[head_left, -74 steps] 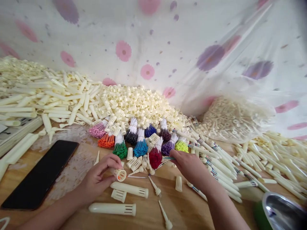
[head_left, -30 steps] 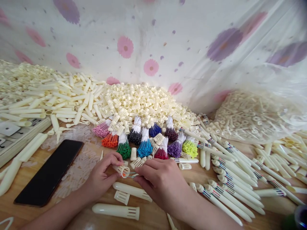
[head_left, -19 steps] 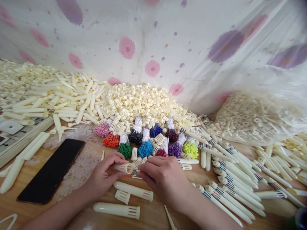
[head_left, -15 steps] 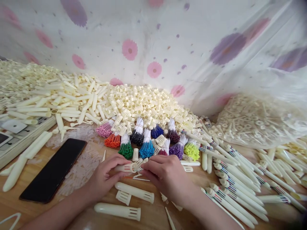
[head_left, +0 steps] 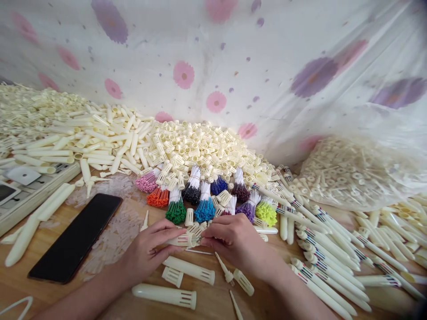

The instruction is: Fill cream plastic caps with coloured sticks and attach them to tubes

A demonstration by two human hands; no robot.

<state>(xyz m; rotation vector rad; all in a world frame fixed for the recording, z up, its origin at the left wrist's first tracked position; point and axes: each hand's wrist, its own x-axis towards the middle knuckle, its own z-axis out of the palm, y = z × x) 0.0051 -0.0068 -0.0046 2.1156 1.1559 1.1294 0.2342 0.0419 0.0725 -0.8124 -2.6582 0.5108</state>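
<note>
Workbench [head_left: 120, 306], heaped pen parts [head_left: 200, 144] (home-like), flowered plastic sheeting [head_left: 150, 53]

Soft, even light; faint sheen on the bench [head_left: 115, 306]; edges stretch, lower right corner darkens and blurs.

Wooden table [head_left: 207, 307]; phone [head_left: 76, 240], cream tubes [head_left: 165, 296], coloured bundles [head_left: 204, 208].

A black phone [head_left: 76, 238] lies flat and slanted on the light wooden bench [head_left: 116, 307], its screen dark. Near it, at the left edge, sits a pale power strip [head_left: 39, 194], with a white, squarish plug [head_left: 23, 175] on it and a white-framed piece with a dark face [head_left: 6, 193]. A thin white loop [head_left: 26, 306] shows in the lower left corner. Behind everything hangs a whitish sheet [head_left: 143, 66] printed with pink and purple flowers, creased towards the right.
</note>
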